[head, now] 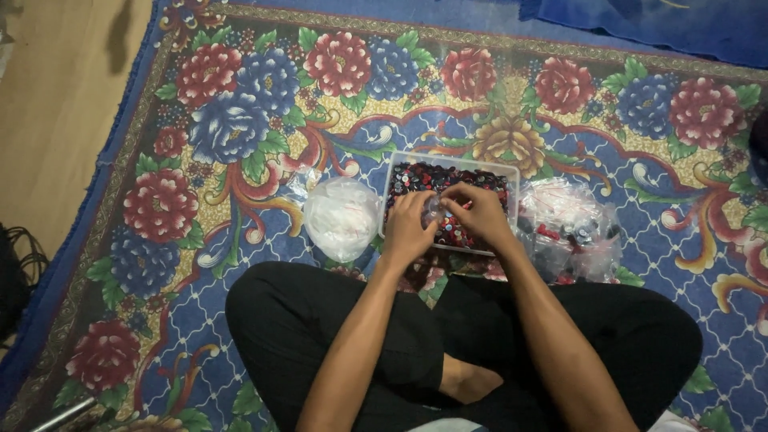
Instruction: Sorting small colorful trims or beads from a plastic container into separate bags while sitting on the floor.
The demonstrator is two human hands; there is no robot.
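I sit cross-legged on a floral rug (240, 128) with a clear plastic tray (512, 172) in front of my knees. The tray is full of several small red, black and blue pieces (424, 176). Both hands are over the tray's near half. My left hand (408, 228) and my right hand (480, 212) meet at a small clear plastic bag (438, 210), each pinching it with the fingertips. What is inside the bag is too small to tell.
A bundled white plastic bag (342, 216) lies left of the tray. A heap of filled clear packets (572, 228) lies to its right. Bare wooden floor (48, 120) runs along the rug's left edge, and blue cloth (664, 24) lies at the top right.
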